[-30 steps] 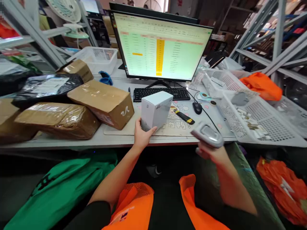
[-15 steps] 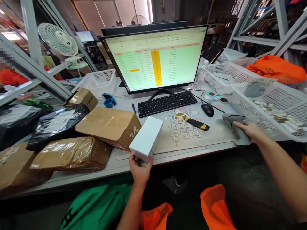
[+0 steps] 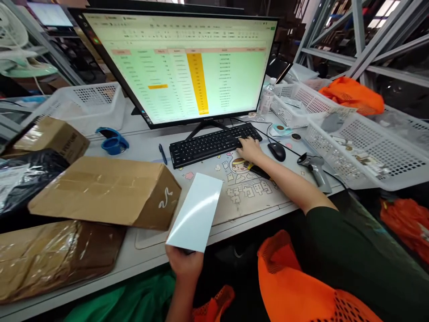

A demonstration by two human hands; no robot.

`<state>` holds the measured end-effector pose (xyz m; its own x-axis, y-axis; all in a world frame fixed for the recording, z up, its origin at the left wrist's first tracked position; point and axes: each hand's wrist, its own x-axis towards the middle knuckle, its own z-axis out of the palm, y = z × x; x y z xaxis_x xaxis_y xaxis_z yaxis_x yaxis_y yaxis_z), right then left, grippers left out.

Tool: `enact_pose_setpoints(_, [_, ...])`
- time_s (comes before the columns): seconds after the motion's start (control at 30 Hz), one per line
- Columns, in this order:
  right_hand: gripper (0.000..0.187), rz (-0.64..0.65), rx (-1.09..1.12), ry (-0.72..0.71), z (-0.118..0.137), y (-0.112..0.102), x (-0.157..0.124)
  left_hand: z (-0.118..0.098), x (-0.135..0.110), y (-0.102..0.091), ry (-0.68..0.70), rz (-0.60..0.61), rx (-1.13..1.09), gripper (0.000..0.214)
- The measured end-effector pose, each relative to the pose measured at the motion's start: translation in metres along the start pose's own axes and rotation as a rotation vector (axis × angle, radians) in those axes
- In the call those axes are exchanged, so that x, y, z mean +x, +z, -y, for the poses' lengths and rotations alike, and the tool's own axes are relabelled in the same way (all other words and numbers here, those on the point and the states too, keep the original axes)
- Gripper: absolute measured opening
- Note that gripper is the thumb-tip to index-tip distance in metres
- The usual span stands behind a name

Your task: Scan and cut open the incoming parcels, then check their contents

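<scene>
A long white box (image 3: pixel 196 212) is gripped at its near end by my left hand (image 3: pixel 185 264), above the front edge of the desk. My right hand (image 3: pixel 248 148) rests on the right end of a black keyboard (image 3: pixel 209 145), fingers spread over the keys. Under my right forearm lies a black and yellow utility knife (image 3: pixel 259 171), partly hidden. A grey barcode scanner (image 3: pixel 315 171) lies on the desk to the right, with no hand on it. Beside the keyboard sits a black mouse (image 3: pixel 276 151). A lit monitor (image 3: pixel 181 67) behind shows a spreadsheet.
Brown cartons (image 3: pixel 100 188) and a black plastic parcel (image 3: pixel 30 179) crowd the left. A blue tape dispenser (image 3: pixel 114 142) and a pen (image 3: pixel 162 153) lie near the keyboard. White baskets (image 3: pixel 362 165) line the right side, near a plastic bottle (image 3: pixel 267 98).
My right hand has let go of the barcode scanner and moved left onto the keyboard. My left hand still holds the white box, now tipped more toward me. The view has shifted closer.
</scene>
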<state>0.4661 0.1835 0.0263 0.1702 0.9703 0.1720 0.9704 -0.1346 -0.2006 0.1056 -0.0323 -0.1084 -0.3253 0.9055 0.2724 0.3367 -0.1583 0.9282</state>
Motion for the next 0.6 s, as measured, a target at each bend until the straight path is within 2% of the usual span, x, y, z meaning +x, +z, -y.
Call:
enact_pose_setpoints(0.13, [0.059,-0.035,-0.042,0.066,0.001,0.011,0.016,-0.003,0.0,0.0,-0.053,-0.039,-0.033,0.087])
enact_pose_setpoints(0.23, [0.056,-0.046,-0.065,0.077,-0.003,0.015,0.019,-0.004,0.002,-0.003,-0.056,-0.051,0.012,0.085])
enact_pose_setpoints(0.4, [0.057,-0.031,-0.066,0.058,-0.011,0.019,0.017,-0.003,0.005,-0.006,-0.074,-0.021,0.003,0.085])
enact_pose_setpoints(0.6, [0.061,-0.048,-0.029,0.055,-0.018,0.025,0.012,-0.014,0.007,-0.003,-0.074,-0.077,0.093,0.081])
